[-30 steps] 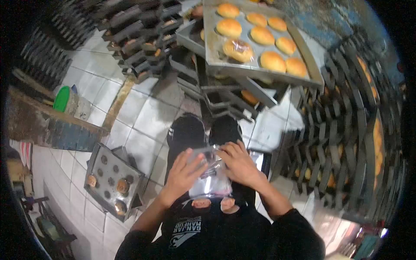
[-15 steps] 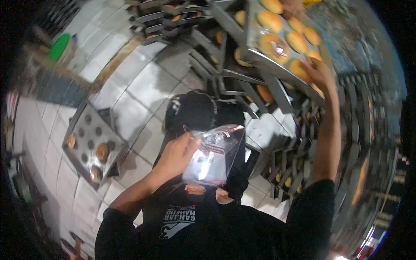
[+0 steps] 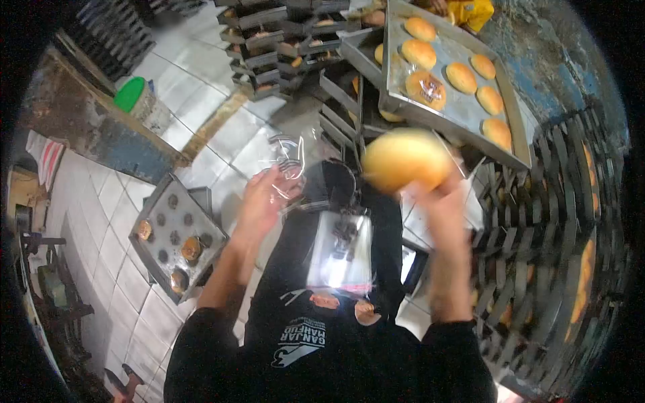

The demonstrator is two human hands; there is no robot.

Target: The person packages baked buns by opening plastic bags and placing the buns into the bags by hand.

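Observation:
My right hand [image 3: 440, 198], blurred by motion, grips a golden bun [image 3: 406, 160] above my lap. My left hand [image 3: 263, 198] pinches a clear plastic bag [image 3: 287, 158], its top part standing up from the fingers. On my lap lies a stack of clear plastic bags [image 3: 341, 258] with printing on them. Ahead and to the right is a metal tray [image 3: 463, 74] with several loose buns [image 3: 461, 78]. One bun [image 3: 426, 90] near its left corner shows plastic with dark printing on top.
Several stacked metal trays [image 3: 537, 242] with buns stand at right, and more trays [image 3: 269, 50] at the back. A tray [image 3: 164, 255] at left holds a few wrapped buns [image 3: 191, 248]. Another person's yellow sleeve [image 3: 470, 13] shows at top. A green-lidded bucket [image 3: 131, 94] stands back left.
My right hand has taken a bun from the tray and brought it toward my lap. My left hand has lifted a plastic bag up and away from the stack.

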